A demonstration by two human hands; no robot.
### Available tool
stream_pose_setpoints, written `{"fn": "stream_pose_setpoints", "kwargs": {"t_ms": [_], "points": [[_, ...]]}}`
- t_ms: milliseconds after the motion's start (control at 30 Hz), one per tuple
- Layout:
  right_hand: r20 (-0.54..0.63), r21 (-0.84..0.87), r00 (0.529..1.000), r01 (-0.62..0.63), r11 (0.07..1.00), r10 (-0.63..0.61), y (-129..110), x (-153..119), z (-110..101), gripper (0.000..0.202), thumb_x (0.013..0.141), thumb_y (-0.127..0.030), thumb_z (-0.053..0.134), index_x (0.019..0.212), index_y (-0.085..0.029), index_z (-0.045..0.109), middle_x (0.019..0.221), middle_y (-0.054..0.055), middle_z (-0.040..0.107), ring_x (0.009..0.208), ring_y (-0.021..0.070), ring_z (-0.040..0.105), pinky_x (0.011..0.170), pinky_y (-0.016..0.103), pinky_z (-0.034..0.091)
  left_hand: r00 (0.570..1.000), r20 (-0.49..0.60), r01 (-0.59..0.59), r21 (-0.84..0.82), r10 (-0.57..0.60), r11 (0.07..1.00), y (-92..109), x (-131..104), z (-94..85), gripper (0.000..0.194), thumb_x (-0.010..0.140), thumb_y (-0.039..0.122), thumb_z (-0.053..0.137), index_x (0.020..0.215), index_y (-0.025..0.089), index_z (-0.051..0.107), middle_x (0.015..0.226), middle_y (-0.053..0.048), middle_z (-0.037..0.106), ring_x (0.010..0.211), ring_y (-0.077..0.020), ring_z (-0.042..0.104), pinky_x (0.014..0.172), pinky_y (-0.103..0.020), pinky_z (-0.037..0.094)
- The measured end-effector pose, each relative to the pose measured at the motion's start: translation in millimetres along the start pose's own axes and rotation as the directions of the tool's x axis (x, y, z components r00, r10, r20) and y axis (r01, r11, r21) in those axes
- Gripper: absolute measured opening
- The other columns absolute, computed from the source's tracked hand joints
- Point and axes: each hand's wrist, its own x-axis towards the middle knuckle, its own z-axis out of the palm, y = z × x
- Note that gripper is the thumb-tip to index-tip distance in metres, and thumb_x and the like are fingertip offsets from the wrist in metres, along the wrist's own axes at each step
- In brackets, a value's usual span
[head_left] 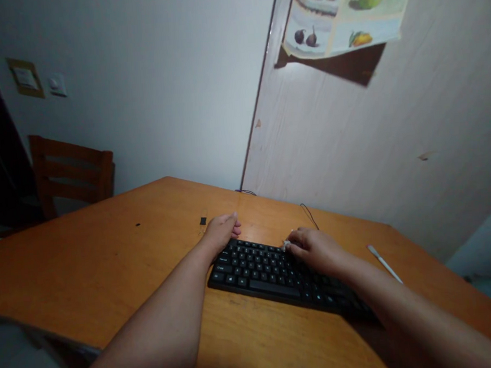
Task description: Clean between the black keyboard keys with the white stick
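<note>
A black keyboard (261,273) lies at a slant on the wooden table, its right end partly under my right forearm. My left hand (222,231) is at the keyboard's far left corner, thumb uppermost and fingers curled in; whether they grip anything is hidden. Over the right half of the keys, my right hand (316,249) has its fingers pinched on a small crumpled white piece (286,244), like tissue, near the back row. A small black square piece (203,221) lies just beyond my left hand.
The wooden table (107,257) reaches the wall. A white pen-like stick (384,264) lies to the right. A thin black cord (310,216) lies behind the keyboard, and a small dark speck (137,225) at left. A wooden chair (72,169) stands at the far left.
</note>
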Motion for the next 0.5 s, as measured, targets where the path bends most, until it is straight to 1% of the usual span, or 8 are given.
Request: {"fn": "stream_pose_setpoints", "kwargs": {"t_ms": [100,267,400,500], "points": [[0.039,-0.062,0.999,0.029,0.998,-0.026,-2.3,3.4,-0.3,0.031,0.092,-0.041,0.049,0.101,-0.021,0.072,0.095,0.009,0.066,0.085,0.0206,0.062,0.073,0.029,0.042,1.0,-0.004,0.006,0.008,-0.006,1.0,-0.6,2.1,0.9,0.041,0.085,0.054,0.05,0.078,0.015,0.061,0.066,-0.004,0.063,0.058,-0.0149,0.058,0.059,-0.026,0.045],[0.089,-0.057,0.995,0.051,0.997,-0.046,-3.6,4.3,-0.5,0.03,0.092,-0.037,0.05,0.104,-0.022,0.073,0.099,0.01,0.067,0.087,0.0214,0.063,0.076,0.03,0.044,1.0,-0.013,0.009,-0.007,-0.009,1.0,-0.5,1.8,1.2,0.041,0.089,0.051,0.046,0.077,0.015,0.06,0.064,-0.004,0.063,0.056,-0.0145,0.057,0.059,-0.027,0.045],[0.114,-0.054,0.993,0.038,0.998,-0.031,-1.0,3.0,-4.7,0.025,0.086,-0.028,0.055,0.104,-0.022,0.073,0.102,0.01,0.068,0.089,0.0217,0.063,0.077,0.03,0.044,1.0,-0.02,0.01,-0.014,-0.01,1.0,2.3,-1.3,0.8,0.042,0.089,0.053,0.046,0.076,0.016,0.06,0.063,-0.004,0.063,0.056,-0.0149,0.058,0.06,-0.027,0.046],[0.135,-0.029,0.991,-0.003,1.0,0.007,2.1,2.0,-9.2,0.024,0.082,-0.023,0.057,0.101,-0.021,0.072,0.1,0.009,0.069,0.088,0.0213,0.063,0.074,0.029,0.044,1.0,-0.02,0.015,-0.02,-0.016,1.0,2.2,-1.0,1.0,0.044,0.09,0.055,0.045,0.076,0.016,0.06,0.064,-0.005,0.064,0.057,-0.0151,0.058,0.06,-0.027,0.046]]}}
